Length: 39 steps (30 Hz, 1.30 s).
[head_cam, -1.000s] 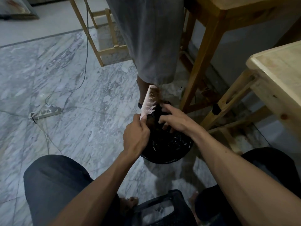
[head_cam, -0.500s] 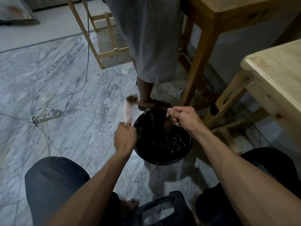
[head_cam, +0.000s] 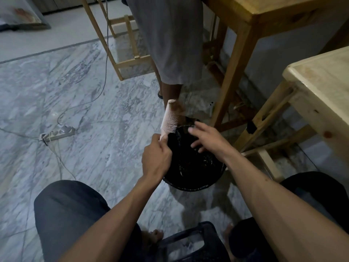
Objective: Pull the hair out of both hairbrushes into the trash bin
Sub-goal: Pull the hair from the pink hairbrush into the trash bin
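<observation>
Head view: the left hand [head_cam: 155,157] has its fingers wrapped round the handle of a pink hairbrush [head_cam: 169,118], held upright at the far-left rim of the black trash bin [head_cam: 192,184] on the marble floor [head_cam: 90,103]. The right hand [head_cam: 206,138] hovers over the bin, fingers spread wide, holding nothing. Someone's leg [head_cam: 171,91] stands just behind; a power strip [head_cam: 58,133] lies to the left.

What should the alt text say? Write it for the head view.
A seated person's left hand holds a pink hairbrush upright beside a black-lined trash bin, while the open right hand hovers over the bin. Marble floor, wooden furniture behind.
</observation>
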### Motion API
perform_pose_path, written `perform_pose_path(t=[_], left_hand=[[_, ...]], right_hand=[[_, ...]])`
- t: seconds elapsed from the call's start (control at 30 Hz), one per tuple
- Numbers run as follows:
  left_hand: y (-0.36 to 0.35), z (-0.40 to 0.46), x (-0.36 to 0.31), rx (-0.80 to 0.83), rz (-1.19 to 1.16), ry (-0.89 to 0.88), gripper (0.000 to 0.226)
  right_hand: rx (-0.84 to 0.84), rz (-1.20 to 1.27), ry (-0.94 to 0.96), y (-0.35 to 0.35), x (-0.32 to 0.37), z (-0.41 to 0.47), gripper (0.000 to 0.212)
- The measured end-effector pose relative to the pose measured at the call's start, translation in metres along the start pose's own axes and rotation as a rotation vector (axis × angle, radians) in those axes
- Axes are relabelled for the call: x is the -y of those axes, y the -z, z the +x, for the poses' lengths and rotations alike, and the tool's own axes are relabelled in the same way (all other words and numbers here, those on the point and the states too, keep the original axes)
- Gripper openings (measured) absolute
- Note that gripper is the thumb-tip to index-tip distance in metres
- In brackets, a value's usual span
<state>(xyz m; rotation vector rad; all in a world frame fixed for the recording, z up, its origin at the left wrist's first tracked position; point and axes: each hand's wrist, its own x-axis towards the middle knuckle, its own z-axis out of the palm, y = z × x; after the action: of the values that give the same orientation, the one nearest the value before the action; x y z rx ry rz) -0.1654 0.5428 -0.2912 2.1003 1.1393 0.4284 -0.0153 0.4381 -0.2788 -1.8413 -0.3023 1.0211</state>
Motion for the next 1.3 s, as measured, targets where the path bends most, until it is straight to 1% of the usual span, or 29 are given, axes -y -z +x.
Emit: perform_pose_path(t=[0.07, 0.1, 0.13, 0.2, 0.23, 0.3, 0.4, 0.43, 0.5, 0.6, 0.67, 0.73, 0.77, 0.8, 0.87, 0.9, 0.93, 0.97, 1.03, 1.07, 1.1, 1.13, 1.2, 1.23, 1.3], left_hand=[[-0.002, -0.002, -0.001, -0.001, 0.023, -0.064, 0.03], [-0.003, -0.003, -0.001, 0.005, 0.026, -0.085, 0.029], [-0.004, -0.005, -0.002, 0.011, 0.028, -0.095, 0.029], [-0.005, -0.005, -0.004, 0.02, 0.021, -0.07, 0.03], [-0.005, -0.005, -0.006, 0.019, 0.004, -0.029, 0.031], [-0.004, -0.002, -0.009, 0.021, -0.056, 0.094, 0.032], [0.002, 0.009, -0.004, -0.02, -0.189, 0.318, 0.031], [0.004, 0.014, 0.0, -0.033, -0.215, 0.374, 0.032], [0.008, 0.021, 0.008, -0.04, -0.235, 0.428, 0.034], [0.013, 0.025, 0.012, -0.054, -0.282, 0.452, 0.035], [0.011, 0.022, 0.01, -0.039, -0.305, 0.435, 0.032], [0.008, 0.017, 0.005, -0.009, -0.303, 0.392, 0.031], [0.007, 0.014, 0.003, 0.01, -0.292, 0.369, 0.031], [0.006, 0.011, 0.001, 0.03, -0.275, 0.346, 0.031], [0.004, 0.004, -0.003, 0.062, -0.244, 0.297, 0.034], [0.003, 0.0, -0.005, 0.076, -0.235, 0.271, 0.036], [0.002, -0.004, -0.006, 0.082, -0.224, 0.239, 0.037], [0.0, -0.007, -0.008, 0.086, -0.205, 0.21, 0.038], [-0.003, -0.012, -0.01, 0.09, -0.163, 0.164, 0.036], [-0.003, -0.014, -0.011, 0.095, -0.147, 0.145, 0.035], [-0.004, -0.016, -0.013, 0.099, -0.143, 0.132, 0.034], [-0.004, -0.017, -0.014, 0.099, -0.139, 0.116, 0.033], [-0.001, -0.018, -0.019, 0.101, -0.154, 0.128, 0.035], [-0.001, -0.016, -0.019, 0.111, -0.182, 0.153, 0.036], [-0.001, -0.01, -0.018, 0.122, -0.257, 0.226, 0.038]], right_hand=[[0.02, 0.162, 0.027, 0.002, 0.008, 0.002, 0.059], [0.042, 0.204, 0.052, 0.003, 0.011, 0.003, 0.051], [0.058, 0.211, 0.083, 0.003, 0.012, 0.004, 0.04], [0.031, 0.168, 0.137, 0.004, 0.007, 0.007, 0.018], [0.001, 0.147, 0.149, 0.004, 0.004, 0.007, 0.015], [-0.042, 0.109, 0.148, 0.006, -0.002, 0.005, 0.02], [-0.023, -0.009, 0.129, 0.014, -0.011, -0.002, 0.021], [-0.022, -0.034, 0.115, 0.018, -0.015, -0.004, 0.021], [-0.047, -0.046, 0.084, 0.027, -0.02, -0.005, 0.021], [-0.103, -0.075, 0.056, 0.036, -0.026, -0.003, 0.022], [-0.133, -0.112, 0.05, 0.035, -0.031, -0.002, 0.021], [-0.102, -0.168, 0.024, 0.03, -0.031, -0.001, 0.019], [-0.057, -0.224, -0.007, 0.028, -0.03, -0.001, 0.023], [-0.005, -0.311, -0.043, 0.026, -0.027, -0.001, 0.032], [0.062, -0.467, -0.093, 0.023, -0.02, 0.0, 0.059], [0.063, -0.465, -0.088, 0.021, -0.014, 0.0, 0.068], [0.05, -0.399, -0.072, 0.018, -0.008, -0.001, 0.071], [0.034, -0.284, -0.046, 0.015, -0.003, -0.001, 0.068], [0.045, -0.013, 0.004, 0.008, 0.007, 0.0, 0.055], [0.057, 0.061, 0.032, 0.006, 0.011, 0.001, 0.051], [0.059, 0.08, 0.072, 0.005, 0.013, 0.003, 0.047], [0.044, 0.065, 0.115, 0.004, 0.015, 0.004, 0.038], [-0.023, 0.032, 0.169, 0.003, 0.013, 0.006, 0.017], [-0.06, 0.033, 0.173, 0.002, 0.012, 0.006, 0.013], [-0.098, 0.019, 0.16, 0.001, 0.007, 0.005, 0.014]])
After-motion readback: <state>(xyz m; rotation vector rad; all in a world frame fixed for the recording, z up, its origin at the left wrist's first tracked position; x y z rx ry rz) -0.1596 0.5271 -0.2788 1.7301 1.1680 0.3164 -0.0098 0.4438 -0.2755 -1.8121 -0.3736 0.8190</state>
